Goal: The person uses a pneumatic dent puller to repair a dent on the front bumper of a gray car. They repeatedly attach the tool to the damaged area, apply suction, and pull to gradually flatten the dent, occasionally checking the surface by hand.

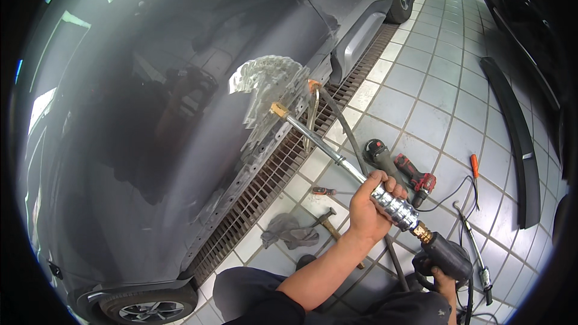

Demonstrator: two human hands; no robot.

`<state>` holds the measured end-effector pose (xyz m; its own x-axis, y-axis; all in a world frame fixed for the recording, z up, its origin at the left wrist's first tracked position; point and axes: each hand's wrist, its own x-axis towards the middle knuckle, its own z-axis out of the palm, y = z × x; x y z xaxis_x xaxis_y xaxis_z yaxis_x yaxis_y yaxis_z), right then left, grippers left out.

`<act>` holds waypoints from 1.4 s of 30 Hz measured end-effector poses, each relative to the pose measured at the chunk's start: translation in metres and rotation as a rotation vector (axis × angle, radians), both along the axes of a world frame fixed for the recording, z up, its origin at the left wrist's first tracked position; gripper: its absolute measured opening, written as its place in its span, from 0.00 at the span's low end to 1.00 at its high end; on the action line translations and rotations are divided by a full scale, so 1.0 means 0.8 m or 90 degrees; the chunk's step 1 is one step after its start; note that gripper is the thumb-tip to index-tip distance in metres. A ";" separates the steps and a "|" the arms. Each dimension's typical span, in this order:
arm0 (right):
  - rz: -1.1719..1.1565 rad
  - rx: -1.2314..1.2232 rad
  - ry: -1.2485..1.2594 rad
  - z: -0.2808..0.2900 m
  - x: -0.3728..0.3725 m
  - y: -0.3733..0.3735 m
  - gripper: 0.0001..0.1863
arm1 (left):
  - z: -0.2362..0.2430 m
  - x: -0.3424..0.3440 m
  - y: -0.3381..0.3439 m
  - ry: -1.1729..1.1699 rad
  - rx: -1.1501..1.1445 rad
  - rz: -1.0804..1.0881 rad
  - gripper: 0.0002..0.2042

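Observation:
My left hand (370, 207) is wrapped round the ribbed chrome sliding weight of a dent puller (322, 145). My right hand (445, 284) grips the puller's black handle, partly hidden behind it. The puller's long rod runs up and left, its brass-coloured tip at the bare metal patch (271, 78) on the grey car's lower side; whether it touches I cannot tell. This patch is sanded, shiny and streaked. Right beside it, a clamp (313, 99) with a copper-coloured end sits at the sill edge, a thick dark cable (342, 117) leading from it.
A floor grate (259, 174) runs under the sill. On the tiles lie a grey cloth (290, 232), a hammer (330, 225), a screwdriver (324, 191), a grinder-like tool (379, 153), a red-black cordless tool (415, 174) and a metal rod tool (475, 244). Rightward is a long black trim strip (518, 144).

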<state>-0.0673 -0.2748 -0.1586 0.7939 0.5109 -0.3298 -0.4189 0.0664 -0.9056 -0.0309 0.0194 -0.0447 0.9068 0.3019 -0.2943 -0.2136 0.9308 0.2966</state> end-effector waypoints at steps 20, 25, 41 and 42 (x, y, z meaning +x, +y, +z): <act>0.012 0.045 -0.011 0.018 0.026 0.028 0.32 | -0.005 0.012 -0.007 0.059 -0.007 0.096 0.11; -0.107 0.173 0.216 0.021 0.039 0.031 0.30 | -0.002 0.021 -0.001 0.125 0.039 0.079 0.09; -0.056 -0.038 -0.039 0.013 0.008 0.019 0.27 | -0.001 0.026 0.009 0.008 -0.014 -0.010 0.08; -0.050 -0.036 -0.044 0.011 0.010 0.020 0.26 | -0.001 0.025 0.010 0.015 -0.013 -0.005 0.08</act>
